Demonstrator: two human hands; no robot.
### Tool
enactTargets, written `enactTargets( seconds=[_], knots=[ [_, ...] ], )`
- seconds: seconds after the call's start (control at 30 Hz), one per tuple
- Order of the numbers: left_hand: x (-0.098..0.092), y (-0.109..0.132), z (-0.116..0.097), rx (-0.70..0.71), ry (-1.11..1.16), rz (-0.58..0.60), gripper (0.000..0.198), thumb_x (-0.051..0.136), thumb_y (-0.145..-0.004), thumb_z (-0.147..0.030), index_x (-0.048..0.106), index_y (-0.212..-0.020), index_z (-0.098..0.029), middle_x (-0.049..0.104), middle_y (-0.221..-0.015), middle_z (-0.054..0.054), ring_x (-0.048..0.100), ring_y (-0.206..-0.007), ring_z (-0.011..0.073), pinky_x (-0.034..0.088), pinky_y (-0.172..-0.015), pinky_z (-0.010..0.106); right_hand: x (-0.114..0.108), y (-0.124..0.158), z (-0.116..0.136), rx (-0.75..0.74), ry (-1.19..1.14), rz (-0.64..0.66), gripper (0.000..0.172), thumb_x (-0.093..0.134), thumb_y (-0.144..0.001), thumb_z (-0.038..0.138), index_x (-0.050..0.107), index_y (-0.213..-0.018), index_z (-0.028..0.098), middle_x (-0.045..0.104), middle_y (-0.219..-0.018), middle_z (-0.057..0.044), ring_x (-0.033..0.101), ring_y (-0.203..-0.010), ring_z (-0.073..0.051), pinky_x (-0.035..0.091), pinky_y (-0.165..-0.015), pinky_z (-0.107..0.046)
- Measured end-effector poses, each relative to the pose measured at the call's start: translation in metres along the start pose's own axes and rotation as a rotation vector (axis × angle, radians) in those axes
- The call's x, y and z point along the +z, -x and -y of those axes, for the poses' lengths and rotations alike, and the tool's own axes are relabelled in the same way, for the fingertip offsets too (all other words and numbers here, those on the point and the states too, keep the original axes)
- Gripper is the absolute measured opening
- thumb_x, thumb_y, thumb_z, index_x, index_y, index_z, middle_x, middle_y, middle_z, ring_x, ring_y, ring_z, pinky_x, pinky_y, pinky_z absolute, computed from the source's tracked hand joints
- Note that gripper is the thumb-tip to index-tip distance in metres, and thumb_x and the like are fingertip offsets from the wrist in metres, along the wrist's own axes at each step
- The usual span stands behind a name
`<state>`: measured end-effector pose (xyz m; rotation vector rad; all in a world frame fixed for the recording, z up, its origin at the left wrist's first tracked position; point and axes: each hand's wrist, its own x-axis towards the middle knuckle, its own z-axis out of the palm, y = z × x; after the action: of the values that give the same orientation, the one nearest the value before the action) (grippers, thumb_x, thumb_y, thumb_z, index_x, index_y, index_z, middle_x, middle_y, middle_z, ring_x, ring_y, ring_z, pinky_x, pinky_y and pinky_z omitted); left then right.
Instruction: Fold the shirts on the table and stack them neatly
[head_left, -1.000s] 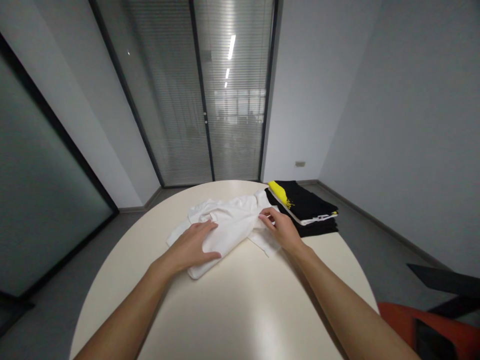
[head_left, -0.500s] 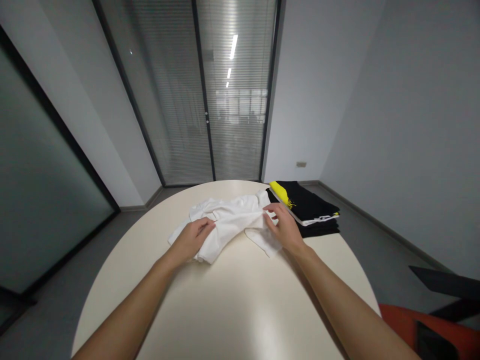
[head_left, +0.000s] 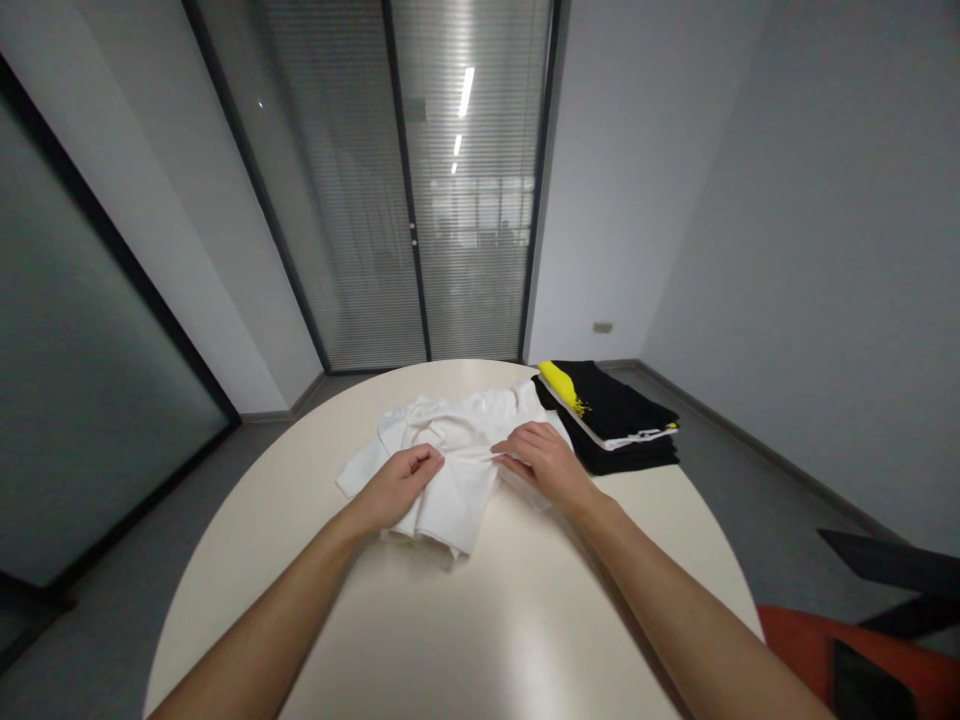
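Note:
A crumpled white garment (head_left: 459,490), probably a shirt, is spread near the far side of the round table. My left hand (head_left: 403,484) pinches its cloth between thumb and fingers at the left front. On the right, my right hand (head_left: 541,460) grips another bit of the same garment, and creases run taut between the two hands. The front part of the garment hangs in a fold toward me. My right hand covers some of its right end.
A stack of folded black clothes (head_left: 619,400), with a yellow fringed piece (head_left: 559,385) and a white layer, lies at the table's right rear edge. The pale round table (head_left: 420,640) is in front of me. A red chair (head_left: 862,660) stands at lower right.
My right hand has moved left and slightly toward me with the cloth. My left hand has shifted a little right. The garment's front fold has come nearer to me.

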<state>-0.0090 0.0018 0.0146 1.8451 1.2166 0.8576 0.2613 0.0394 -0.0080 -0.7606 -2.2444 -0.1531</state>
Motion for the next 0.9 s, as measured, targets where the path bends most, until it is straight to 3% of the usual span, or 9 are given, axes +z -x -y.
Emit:
enactTargets(
  seconds=[0.13, 0.27, 0.4, 0.47, 0.53, 0.6, 0.7, 0.83, 0.9],
  knots=[
    [-0.002, 0.005, -0.002, 0.093, -0.117, 0.074, 0.037, 0.049, -0.095, -0.051, 0.065, -0.108, -0.020, 0.069, -0.113, 0.007, 0.062, -0.108, 0.0241, 0.044, -0.098, 0.036, -0.005, 0.003, -0.009, 0.296, -0.111, -0.152, 0.026, 0.052, -0.100, 0.039, 0.069, -0.101, 0.020, 0.073, -0.095, -0.007, 0.064, -0.086, -0.021, 0.046, -0.080, -0.034],
    [-0.005, 0.010, 0.007, 0.260, -0.389, 0.166, 0.072, 0.073, -0.080, -0.049, 0.047, -0.143, -0.024, 0.042, -0.154, 0.012, 0.038, -0.142, 0.0301, 0.024, -0.120, 0.046, -0.010, 0.003, -0.015, 0.595, -0.199, -0.357, 0.033, 0.054, -0.095, 0.047, 0.070, -0.101, 0.019, 0.073, -0.098, -0.007, 0.064, -0.082, -0.021, 0.046, -0.075, -0.032],
    [-0.004, 0.010, 0.020, 0.293, -0.616, 0.166, 0.093, 0.078, -0.075, -0.043, 0.032, -0.154, -0.026, 0.017, -0.166, 0.011, 0.016, -0.152, 0.0326, 0.016, -0.123, 0.050, -0.011, 0.003, -0.020, 0.695, -0.221, -0.464, 0.035, 0.054, -0.093, 0.046, 0.069, -0.101, 0.016, 0.071, -0.092, -0.006, 0.059, -0.077, -0.020, 0.044, -0.072, -0.031],
    [-0.003, 0.009, 0.022, 0.270, -0.645, 0.070, 0.083, 0.073, -0.079, -0.034, 0.034, -0.152, -0.025, 0.022, -0.164, 0.011, 0.023, -0.149, 0.0313, 0.024, -0.121, 0.047, -0.011, 0.005, -0.024, 0.739, -0.199, -0.492, 0.035, 0.053, -0.092, 0.046, 0.069, -0.104, 0.016, 0.070, -0.087, -0.005, 0.056, -0.070, -0.018, 0.043, -0.068, -0.030],
    [-0.004, 0.007, 0.019, 0.232, -0.641, -0.049, 0.064, 0.067, -0.083, -0.029, 0.046, -0.143, -0.023, 0.044, -0.151, 0.012, 0.044, -0.137, 0.0292, 0.037, -0.112, 0.043, -0.010, 0.008, -0.030, 0.774, -0.186, -0.495, 0.034, 0.052, -0.093, 0.043, 0.068, -0.106, 0.016, 0.070, -0.087, -0.006, 0.055, -0.068, -0.018, 0.044, -0.067, -0.031],
    [-0.005, 0.004, 0.016, 0.150, -0.624, -0.146, 0.038, 0.062, -0.086, -0.029, 0.060, -0.124, -0.023, 0.065, -0.122, 0.008, 0.061, -0.111, 0.0259, 0.047, -0.095, 0.038, -0.009, 0.010, -0.034, 0.748, -0.162, -0.476, 0.031, 0.050, -0.092, 0.036, 0.068, -0.109, 0.017, 0.070, -0.094, -0.008, 0.060, -0.077, -0.021, 0.047, -0.073, -0.034],
    [-0.006, 0.001, 0.013, 0.040, -0.537, -0.217, 0.015, 0.058, -0.087, -0.028, 0.068, -0.097, -0.022, 0.070, -0.086, 0.001, 0.064, -0.079, 0.0203, 0.046, -0.073, 0.030, -0.011, 0.010, -0.033, 0.558, -0.091, -0.413, 0.030, 0.046, -0.090, 0.023, 0.068, -0.109, 0.019, 0.068, -0.112, -0.011, 0.061, -0.104, -0.026, 0.046, -0.094, -0.042],
    [-0.001, -0.003, 0.010, 0.020, -0.291, -0.257, 0.014, 0.060, -0.085, -0.029, 0.068, -0.091, -0.021, 0.067, -0.077, -0.001, 0.057, -0.064, 0.0154, 0.040, -0.061, 0.026, -0.013, 0.003, -0.011, 0.210, -0.080, -0.146, 0.032, 0.052, -0.092, 0.026, 0.064, -0.121, 0.024, 0.063, -0.129, -0.010, 0.054, -0.123, -0.026, 0.037, -0.109, -0.048],
    [0.003, -0.003, 0.004, 0.024, -0.138, -0.234, 0.017, 0.062, -0.084, -0.034, 0.067, -0.092, -0.019, 0.068, -0.080, 0.000, 0.057, -0.065, 0.0147, 0.041, -0.060, 0.025, -0.012, 0.000, 0.002, 0.098, -0.057, -0.008, 0.046, 0.063, -0.088, 0.034, 0.057, -0.133, 0.024, 0.059, -0.137, -0.011, 0.049, -0.130, -0.029, 0.030, -0.114, -0.052]
  ],
)
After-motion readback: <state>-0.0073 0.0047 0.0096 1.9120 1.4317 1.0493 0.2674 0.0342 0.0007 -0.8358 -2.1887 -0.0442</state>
